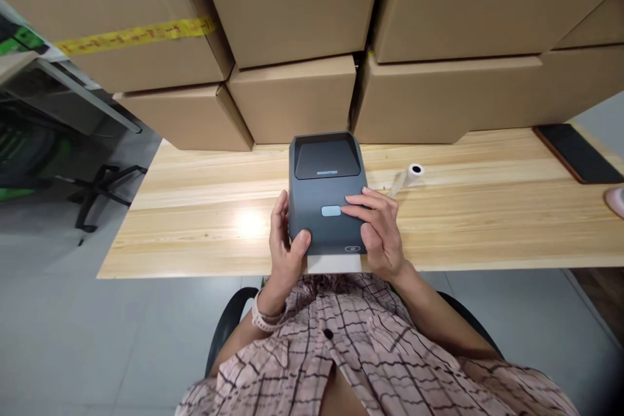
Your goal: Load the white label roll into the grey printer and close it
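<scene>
A dark grey label printer with a black window and a light blue button stands near the table's front edge. White label paper sticks out below its front. My left hand wraps round the printer's left side, its thumb on the front corner. On the other side, my right hand rests with its fingers apart, one fingertip at the right end of the button; nothing is held in it.
Large cardboard boxes are stacked along the back of the wooden table. A small white paper roll stands right of the printer. A phone in a brown case lies at the far right. An office chair is at the left.
</scene>
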`<state>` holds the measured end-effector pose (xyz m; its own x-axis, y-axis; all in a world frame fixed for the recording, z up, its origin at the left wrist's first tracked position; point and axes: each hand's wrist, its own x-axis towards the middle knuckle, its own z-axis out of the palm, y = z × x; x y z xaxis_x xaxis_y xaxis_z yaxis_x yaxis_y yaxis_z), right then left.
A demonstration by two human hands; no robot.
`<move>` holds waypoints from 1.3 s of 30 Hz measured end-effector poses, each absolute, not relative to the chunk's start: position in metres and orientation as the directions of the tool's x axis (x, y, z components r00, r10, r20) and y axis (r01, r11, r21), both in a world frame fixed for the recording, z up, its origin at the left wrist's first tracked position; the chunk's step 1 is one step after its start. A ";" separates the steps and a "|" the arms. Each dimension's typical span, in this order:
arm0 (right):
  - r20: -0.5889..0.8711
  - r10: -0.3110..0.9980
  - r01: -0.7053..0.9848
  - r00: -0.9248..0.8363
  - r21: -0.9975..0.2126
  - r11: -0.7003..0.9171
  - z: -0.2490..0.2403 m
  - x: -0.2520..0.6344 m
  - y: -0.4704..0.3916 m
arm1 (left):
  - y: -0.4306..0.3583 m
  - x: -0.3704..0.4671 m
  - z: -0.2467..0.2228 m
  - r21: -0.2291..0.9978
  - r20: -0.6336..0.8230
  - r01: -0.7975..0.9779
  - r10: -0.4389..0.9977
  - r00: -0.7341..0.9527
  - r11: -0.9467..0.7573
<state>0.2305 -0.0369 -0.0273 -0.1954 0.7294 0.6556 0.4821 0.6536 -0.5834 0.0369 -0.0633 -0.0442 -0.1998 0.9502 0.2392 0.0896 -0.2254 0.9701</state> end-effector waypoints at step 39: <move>0.380 0.916 0.493 -0.130 -0.777 0.392 -0.049 0.241 -0.067 | -0.094 0.032 -0.075 0.976 0.208 0.102 0.962 -0.179 -0.192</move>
